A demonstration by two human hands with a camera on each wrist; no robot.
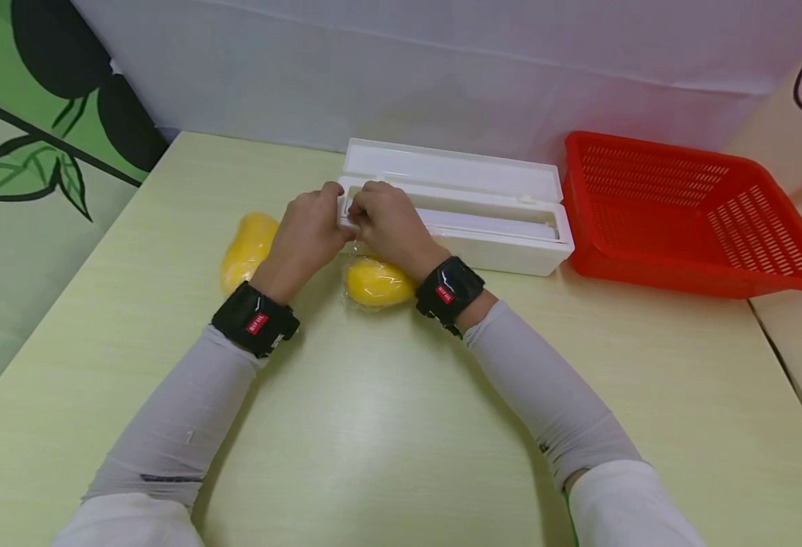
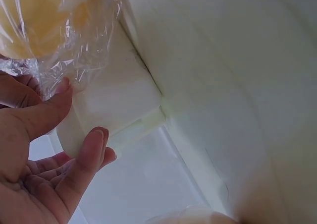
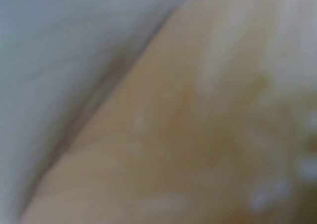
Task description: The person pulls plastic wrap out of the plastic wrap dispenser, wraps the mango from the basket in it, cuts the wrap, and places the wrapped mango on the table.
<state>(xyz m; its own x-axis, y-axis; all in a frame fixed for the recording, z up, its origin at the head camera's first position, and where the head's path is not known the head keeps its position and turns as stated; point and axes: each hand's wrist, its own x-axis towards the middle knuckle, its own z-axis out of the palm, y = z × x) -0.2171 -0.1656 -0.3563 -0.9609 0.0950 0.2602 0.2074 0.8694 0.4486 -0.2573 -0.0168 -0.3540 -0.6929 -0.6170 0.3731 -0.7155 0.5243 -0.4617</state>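
Observation:
At the left end of a white cling film box [image 1: 510,254], my two hands meet close together. My left hand [image 1: 308,228] pinches clear cling film by the box's corner. Beside it, the curled fingers of my right hand [image 1: 394,224] also pinch the film. Crumpled cling film [image 2: 81,60] hangs around a yellow mango [image 1: 376,282], which lies below my right wrist in front of the box. Another yellow mango [image 1: 248,239] lies left of my left hand, partly behind it. In the right wrist view, a close yellow-orange surface is badly blurred.
The box's lid [image 1: 455,163] stands raised at the back, with a white roll [image 1: 489,223] inside. A red plastic basket [image 1: 667,266] stands against the box's right end. All of this is on a pale wooden table [image 1: 373,425] before a white-covered wall.

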